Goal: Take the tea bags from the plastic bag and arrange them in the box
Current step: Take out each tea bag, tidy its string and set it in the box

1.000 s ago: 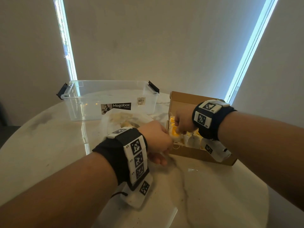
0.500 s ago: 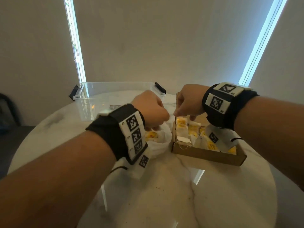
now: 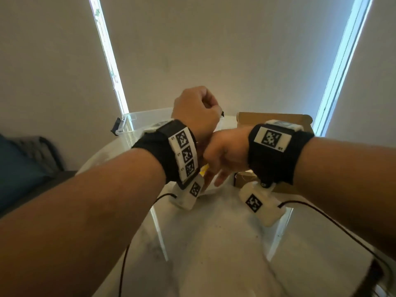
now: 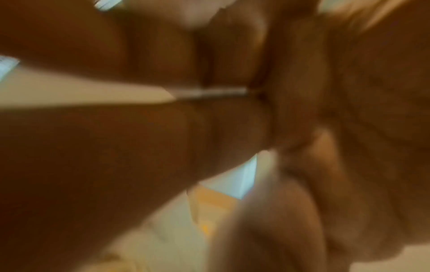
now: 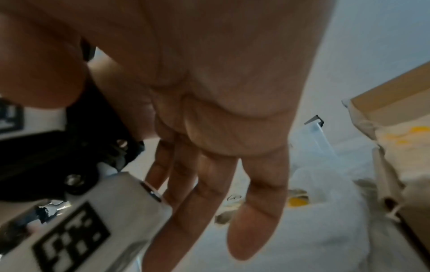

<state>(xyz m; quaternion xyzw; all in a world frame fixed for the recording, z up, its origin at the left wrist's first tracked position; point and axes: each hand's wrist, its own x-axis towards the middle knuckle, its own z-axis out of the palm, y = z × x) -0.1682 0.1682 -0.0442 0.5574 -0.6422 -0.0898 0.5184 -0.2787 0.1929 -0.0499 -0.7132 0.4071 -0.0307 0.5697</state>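
Note:
My left hand [image 3: 199,108] is raised above the table in a fist. The blurred left wrist view shows its curled fingers [image 4: 163,60] pinching a thin white strip [image 4: 221,92]; what the strip is I cannot tell. Lower down, my right hand [image 3: 214,179] points its straight fingers [image 5: 209,193] at the plastic bag [image 5: 325,184], holding nothing. A yellow tea bag [image 5: 298,201] shows inside the bag. The cardboard box [image 3: 274,118] stands just right of the bag, with yellow-tagged tea bags [image 5: 409,132] in it. In the head view my hands hide most of the bag and box.
A clear plastic storage container [image 3: 137,125] stands at the back left of the round white marble table [image 3: 225,243]. Black cables [image 3: 321,213] trail from both wrist devices. A dark seat [image 3: 21,163] sits beyond the table's left edge.
My left hand rose from the plastic bag into a raised fist. My right hand left the box, moved left over the bag and straightened its fingers downward. The view tilted up.

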